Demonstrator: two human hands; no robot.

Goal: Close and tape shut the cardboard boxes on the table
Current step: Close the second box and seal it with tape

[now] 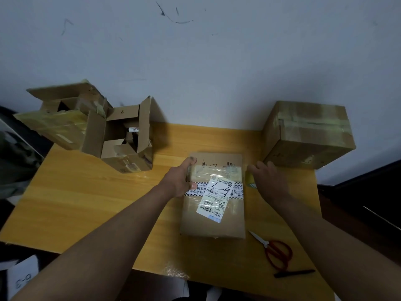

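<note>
Flat taped box (213, 205), table (86, 203) centre | left hand (181, 180) grips its left edge | right hand (270, 181) at right edge, fingers curled, hold unclear | scissors (274, 250) nearby

Pale grey-white wall (217, 61) marked with dark scuffs and scribbles, rising directly behind the far edge of a yellow wood-grain desk (86, 203). Lighting is dim and even. Dark, indistinct surroundings lie beyond the desk's left and right edges and below its near edge.
</note>
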